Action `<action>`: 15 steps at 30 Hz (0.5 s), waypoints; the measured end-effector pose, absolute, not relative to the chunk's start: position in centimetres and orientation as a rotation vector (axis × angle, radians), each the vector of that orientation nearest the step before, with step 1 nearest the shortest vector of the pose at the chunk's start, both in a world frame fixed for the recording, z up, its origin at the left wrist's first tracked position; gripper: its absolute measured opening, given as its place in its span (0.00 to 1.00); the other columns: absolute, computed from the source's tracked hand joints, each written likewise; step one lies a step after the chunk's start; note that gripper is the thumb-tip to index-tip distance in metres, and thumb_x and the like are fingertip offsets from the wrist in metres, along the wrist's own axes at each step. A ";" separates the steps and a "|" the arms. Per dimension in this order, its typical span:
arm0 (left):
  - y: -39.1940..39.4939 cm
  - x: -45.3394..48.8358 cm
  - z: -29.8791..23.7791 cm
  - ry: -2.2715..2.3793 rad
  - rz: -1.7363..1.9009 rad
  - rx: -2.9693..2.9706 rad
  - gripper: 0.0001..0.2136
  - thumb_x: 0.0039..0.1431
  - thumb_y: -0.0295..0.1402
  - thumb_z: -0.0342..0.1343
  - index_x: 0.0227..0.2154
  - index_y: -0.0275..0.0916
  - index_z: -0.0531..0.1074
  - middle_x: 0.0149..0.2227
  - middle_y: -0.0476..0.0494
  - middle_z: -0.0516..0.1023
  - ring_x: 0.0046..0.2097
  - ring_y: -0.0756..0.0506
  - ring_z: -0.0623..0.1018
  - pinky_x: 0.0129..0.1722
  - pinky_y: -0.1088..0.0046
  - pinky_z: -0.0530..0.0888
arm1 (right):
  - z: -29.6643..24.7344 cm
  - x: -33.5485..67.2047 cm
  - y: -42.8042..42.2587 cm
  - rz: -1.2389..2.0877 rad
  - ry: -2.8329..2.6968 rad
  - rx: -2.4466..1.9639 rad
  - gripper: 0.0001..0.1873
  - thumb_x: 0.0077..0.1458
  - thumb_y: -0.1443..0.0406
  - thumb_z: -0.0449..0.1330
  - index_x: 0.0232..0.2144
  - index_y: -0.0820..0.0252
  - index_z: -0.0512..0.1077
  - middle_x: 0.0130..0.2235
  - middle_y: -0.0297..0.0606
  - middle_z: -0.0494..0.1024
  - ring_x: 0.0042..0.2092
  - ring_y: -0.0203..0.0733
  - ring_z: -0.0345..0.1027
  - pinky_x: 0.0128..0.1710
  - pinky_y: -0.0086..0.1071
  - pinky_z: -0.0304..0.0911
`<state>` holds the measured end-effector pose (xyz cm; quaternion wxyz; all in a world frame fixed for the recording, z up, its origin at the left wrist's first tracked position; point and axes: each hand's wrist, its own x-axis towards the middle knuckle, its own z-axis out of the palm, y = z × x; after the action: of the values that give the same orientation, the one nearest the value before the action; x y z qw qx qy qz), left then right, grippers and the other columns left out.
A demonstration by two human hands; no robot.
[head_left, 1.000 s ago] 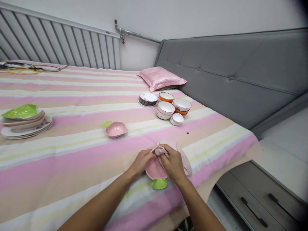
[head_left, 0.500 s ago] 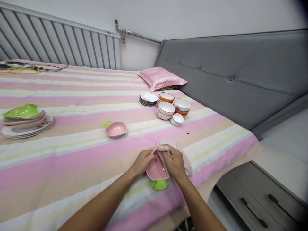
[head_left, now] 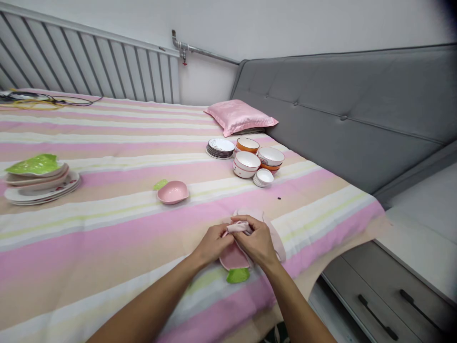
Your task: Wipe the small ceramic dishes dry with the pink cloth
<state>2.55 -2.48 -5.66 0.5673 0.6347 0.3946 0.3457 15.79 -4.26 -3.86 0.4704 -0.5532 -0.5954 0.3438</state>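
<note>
A pink peach-shaped dish (head_left: 233, 259) with a green leaf (head_left: 238, 275) lies on the striped bedsheet near the front edge. My left hand (head_left: 211, 244) grips the dish's left rim, fingers curled. My right hand (head_left: 256, 242) is closed on a bunched pale pink cloth (head_left: 238, 227) and presses it against the dish's upper rim. The rest of the cloth trails to the right behind my right hand. Most of the dish is hidden by my hands.
A second pink peach dish (head_left: 173, 192) sits further back. Stacked bowls (head_left: 246, 164), a plate pile (head_left: 220, 147) and small saucers (head_left: 263, 177) stand near a pink pillow (head_left: 240, 116). Plates with a green leaf dish (head_left: 37, 178) lie at left. Grey drawers (head_left: 378, 300) stand at right.
The cloth in my right hand has shifted across the dish's upper rim toward my left hand, and the dish now lies flatter under both hands.
</note>
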 end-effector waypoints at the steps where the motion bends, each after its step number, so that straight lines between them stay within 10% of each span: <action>1: -2.5 2.6 -5.7 0.932 0.812 1.498 0.15 0.44 0.27 0.45 0.34 0.35 0.74 0.32 0.46 0.75 0.36 0.43 0.71 0.35 0.73 0.66 | -3.8 15.8 -4.3 0.840 -1.462 -1.365 0.13 0.40 0.66 0.57 0.32 0.60 0.75 0.32 0.37 0.78 0.34 0.41 0.71 0.32 0.29 0.65; 15: -2.5 2.6 -6.3 0.944 0.829 1.426 0.07 0.43 0.27 0.44 0.19 0.36 0.66 0.22 0.50 0.65 0.26 0.49 0.63 0.26 0.76 0.60 | -4.3 16.7 -4.0 0.987 -1.337 -1.316 0.17 0.51 0.55 0.54 0.33 0.62 0.75 0.30 0.36 0.77 0.32 0.40 0.68 0.31 0.28 0.61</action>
<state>2.59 -2.47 -6.29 0.5813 0.6105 0.4042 0.3549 16.66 -3.98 -4.30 0.4888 -0.5417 -0.5503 0.4060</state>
